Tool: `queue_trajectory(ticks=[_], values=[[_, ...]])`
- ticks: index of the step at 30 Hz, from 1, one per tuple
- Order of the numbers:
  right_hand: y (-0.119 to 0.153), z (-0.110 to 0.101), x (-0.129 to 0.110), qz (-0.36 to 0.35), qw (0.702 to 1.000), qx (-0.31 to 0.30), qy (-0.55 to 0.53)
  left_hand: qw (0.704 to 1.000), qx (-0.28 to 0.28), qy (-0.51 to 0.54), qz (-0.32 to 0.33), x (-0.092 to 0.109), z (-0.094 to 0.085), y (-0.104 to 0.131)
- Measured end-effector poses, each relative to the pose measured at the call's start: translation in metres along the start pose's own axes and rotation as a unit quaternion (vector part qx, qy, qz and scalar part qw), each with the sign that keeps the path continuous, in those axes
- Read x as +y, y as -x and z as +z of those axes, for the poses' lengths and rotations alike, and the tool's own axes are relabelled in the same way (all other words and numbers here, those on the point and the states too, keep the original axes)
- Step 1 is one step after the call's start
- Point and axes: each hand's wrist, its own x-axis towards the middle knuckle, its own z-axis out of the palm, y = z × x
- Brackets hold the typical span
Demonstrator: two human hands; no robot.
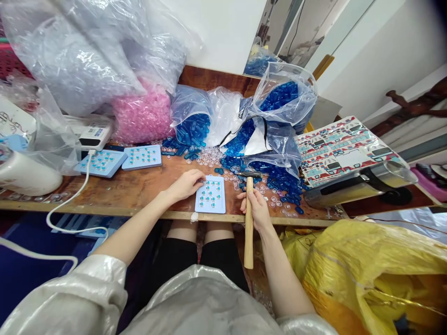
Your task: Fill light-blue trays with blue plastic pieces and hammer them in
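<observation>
A light blue board with several small turquoise pieces set on it lies flat near the front edge of the table. At its upper left corner is my left hand, its fingers pinched together; whatever they hold is too small to make out. My right hand grips a hammer by its pale wooden handle, to the right of the board. The hammer's dark head rests over the small parts, pointing away from me. Blue translucent plastic parts and clear plastic pieces lie scattered behind and beside it.
Two similar blue boards sit at the left, near a white cable and white cup. Bags of blue parts and pink pieces line the back. A metal tumbler lies at right, above a yellow sack.
</observation>
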Motion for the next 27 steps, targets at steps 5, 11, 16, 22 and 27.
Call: queue_trajectory(ticks=[5,11,16,22,27], values=[[0.001,0.003,0.000,-0.004,1.000,0.008,0.029,1.000,0.007,-0.007,0.005,0.004,0.000,0.001],[0.016,0.025,-0.023,-0.067,0.967,-0.047,0.243,0.998,0.034,-0.016,-0.043,0.000,0.006,0.004],[0.022,0.061,-0.043,-0.195,0.859,-0.062,0.470,0.997,0.033,0.040,-0.055,-0.003,0.007,0.003],[0.020,0.071,-0.049,-0.158,0.815,-0.068,0.553,0.995,0.035,0.069,-0.060,-0.002,0.006,0.003],[0.026,0.057,-0.050,-0.168,0.851,-0.037,0.497,0.992,0.112,-0.024,-0.060,-0.026,0.001,-0.003]])
